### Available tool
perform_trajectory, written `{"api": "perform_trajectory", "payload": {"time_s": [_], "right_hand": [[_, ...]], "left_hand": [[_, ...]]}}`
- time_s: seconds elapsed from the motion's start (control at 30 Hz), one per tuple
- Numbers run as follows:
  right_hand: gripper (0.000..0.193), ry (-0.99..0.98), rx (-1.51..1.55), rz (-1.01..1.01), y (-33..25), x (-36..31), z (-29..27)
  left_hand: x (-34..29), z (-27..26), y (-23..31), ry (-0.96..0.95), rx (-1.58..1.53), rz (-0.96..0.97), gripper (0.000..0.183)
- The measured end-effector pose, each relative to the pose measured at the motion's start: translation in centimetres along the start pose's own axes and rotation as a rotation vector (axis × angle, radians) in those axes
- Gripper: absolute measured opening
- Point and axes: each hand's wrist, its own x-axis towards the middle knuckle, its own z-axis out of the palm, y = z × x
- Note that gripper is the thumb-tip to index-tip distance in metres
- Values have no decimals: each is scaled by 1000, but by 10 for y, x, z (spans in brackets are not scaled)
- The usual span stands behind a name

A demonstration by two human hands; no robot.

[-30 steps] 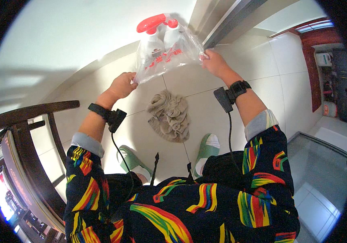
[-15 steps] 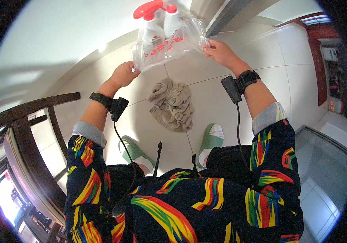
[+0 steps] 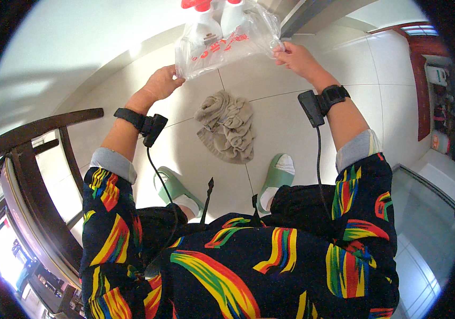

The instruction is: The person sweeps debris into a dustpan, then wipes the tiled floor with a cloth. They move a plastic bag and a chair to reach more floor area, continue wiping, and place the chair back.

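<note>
A clear plastic bag (image 3: 222,57) with red print is stretched between my two hands at the top of the view. My left hand (image 3: 161,83) pinches its lower left corner. On the other side, my right hand (image 3: 297,57) grips the bag's right edge between thumb and fingers. Two white bottles with red tops, one on the left (image 3: 206,27) and one on the right (image 3: 233,20), stand upright in or behind the bag; which of these I cannot tell. The upper parts of their tops are cut off by the picture's edge.
A crumpled beige cloth (image 3: 226,126) lies on the pale tiled floor (image 3: 286,125) between my hands and my feet in green slippers (image 3: 278,178). Dark wooden furniture (image 3: 41,133) stands at the left. A glass-topped surface (image 3: 424,218) is at the right.
Both hands have moved slightly farther away and apart, drawing the bag wider and toward the top edge. The bottles now sit higher in view. The cloth lies as before.
</note>
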Motion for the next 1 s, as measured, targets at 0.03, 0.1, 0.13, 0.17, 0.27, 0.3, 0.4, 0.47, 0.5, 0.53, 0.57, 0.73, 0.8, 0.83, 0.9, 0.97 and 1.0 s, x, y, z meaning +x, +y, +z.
{"api": "perform_trajectory", "payload": {"time_s": [0.03, 0.1, 0.13, 0.17, 0.27, 0.3, 0.4, 0.47, 0.5, 0.53, 0.57, 0.73, 0.8, 0.83, 0.9, 0.97, 1.0], "right_hand": [[33, 1, 0, 13, 0, -1, -1], [33, 4, 0, 16, 0, -2, -2], [32, 6, -2, 5, 0, -2, -2], [32, 6, -5, 6, 1, -3, -2], [33, 0, 2, -32, 2, -3, -1], [33, 1, -6, -18, 3, -3, 0], [32, 5, -9, -41, 4, -1, 0], [32, -10, -16, -22, 4, 1, 1], [32, -29, -56, -71, 4, 2, 1], [32, -46, -99, -88, 5, 2, 1], [31, -48, -123, -92, 6, 2, 2], [32, -194, -179, -91, 16, -2, 5], [32, -199, -193, -90, 21, -1, 6], [32, -197, -167, -89, 23, -1, 6], [32, -195, -176, -73, 25, 2, 5], [31, -174, -247, -39, 26, 3, 4], [31, -191, -223, -39, 25, 3, 3]], "left_hand": [[0, -1, 1, -23, -4, -25, 32], [0, -3, 3, -53, -8, -65, 33], [-1, -4, 4, -64, -10, -82, 34], [-1, -4, 6, -46, -32, -64, 36], [-4, -7, 12, 27, -67, -31, 43], [-4, -8, 16, 62, -59, -31, 46], [-4, -13, 31, 236, -22, -5, 51], [-4, -17, 43, 350, 19, -12, 50], [-3, -19, 49, 396, 46, -32, 48], [-3, -22, 54, 459, 73, -35, 46], [-4, -24, 58, 487, 54, -47, 42], [-8, -22, 62, 616, -138, 79, 27], [-9, -16, 59, 541, -297, 66, 23], [-10, -13, 58, 507, -374, 52, 22], [-9, -8, 55, 481, -491, 82, 19], [-7, -6, 54, 468, -564, 108, 18], [-6, -6, 53, 469, -578, 121, 17]]}}
